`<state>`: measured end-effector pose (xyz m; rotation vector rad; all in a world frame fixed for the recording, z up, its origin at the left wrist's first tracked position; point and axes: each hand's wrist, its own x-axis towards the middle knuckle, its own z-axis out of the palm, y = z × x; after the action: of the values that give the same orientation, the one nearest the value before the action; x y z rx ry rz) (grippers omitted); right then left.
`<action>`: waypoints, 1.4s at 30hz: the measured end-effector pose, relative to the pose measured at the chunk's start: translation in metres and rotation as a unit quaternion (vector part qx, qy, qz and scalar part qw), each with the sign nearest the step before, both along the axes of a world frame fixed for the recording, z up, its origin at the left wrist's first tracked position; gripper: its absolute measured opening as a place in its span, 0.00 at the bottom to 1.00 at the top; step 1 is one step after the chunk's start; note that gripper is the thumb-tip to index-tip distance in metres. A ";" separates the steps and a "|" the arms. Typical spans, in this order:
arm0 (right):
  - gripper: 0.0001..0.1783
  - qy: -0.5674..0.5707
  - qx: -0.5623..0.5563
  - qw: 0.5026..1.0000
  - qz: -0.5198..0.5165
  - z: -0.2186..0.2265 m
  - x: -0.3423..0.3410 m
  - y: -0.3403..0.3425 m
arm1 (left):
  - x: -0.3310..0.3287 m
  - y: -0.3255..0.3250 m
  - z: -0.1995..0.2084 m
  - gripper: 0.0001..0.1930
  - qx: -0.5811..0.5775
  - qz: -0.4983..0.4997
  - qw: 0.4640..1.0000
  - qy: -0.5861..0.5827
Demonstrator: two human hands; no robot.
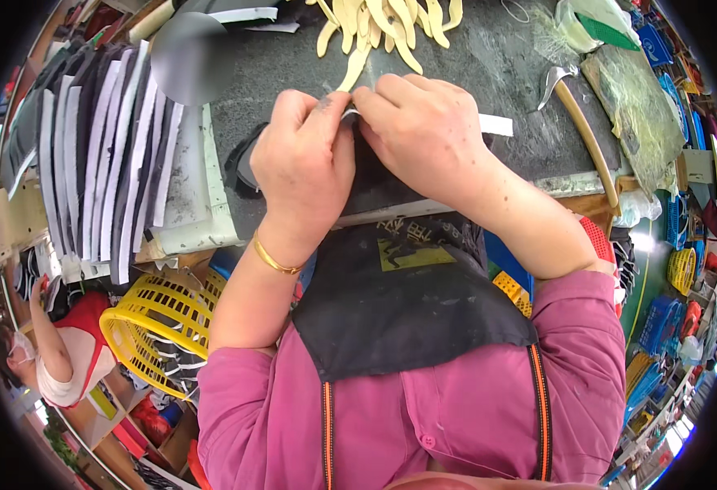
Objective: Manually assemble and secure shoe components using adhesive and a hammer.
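My left hand (305, 155) and my right hand (424, 135) meet over the dark worktop, thumbs and fingertips pinched close together. Between them they grip a strip (496, 125) with a white face; its white end sticks out beyond my right hand. The middle of the strip is mostly hidden by my fingers. Just past my fingertips lies a pile of pale yellow curved flat pieces (367, 28), one pointing toward my hands. Beside my left wrist a dark, curved piece (244, 163) rests on the worktop, partly covered.
Many black and white strips (105, 155) stand packed at the left edge of the worktop (489, 69). A hammer (583, 122) with a wooden handle lies on the right, near plastic bags (579, 28). Below left is a yellow basket (162, 327); a person (60, 351) works beyond it.
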<state>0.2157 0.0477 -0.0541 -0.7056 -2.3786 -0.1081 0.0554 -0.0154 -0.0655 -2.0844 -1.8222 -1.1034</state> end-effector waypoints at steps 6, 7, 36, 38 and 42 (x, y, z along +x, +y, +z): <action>0.04 -0.198 -0.050 0.931 0.301 -0.020 0.027 -0.005 | -0.009 -0.025 0.000 0.07 -0.068 -0.310 0.942 0.111; 0.03 -0.165 -0.068 0.933 0.311 -0.017 0.026 -0.002 | -0.013 -0.021 0.008 0.04 -0.125 -0.330 0.929 0.115; 0.13 0.035 -0.287 0.953 0.086 0.048 0.004 0.131 | -0.052 0.070 0.064 0.09 -0.068 -0.253 0.965 0.027; 0.13 0.017 -0.219 0.975 0.002 0.041 -0.024 0.174 | -0.068 0.132 0.075 0.09 0.011 -0.153 0.988 -0.011; 0.10 -0.027 -0.105 0.990 -0.086 0.032 -0.068 0.223 | -0.074 0.219 0.053 0.14 -0.090 -0.023 0.993 0.072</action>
<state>0.1478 0.2702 -0.0218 -1.0200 -2.4006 0.0531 -0.0185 0.2038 -0.0128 -2.2496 -1.8755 -0.8011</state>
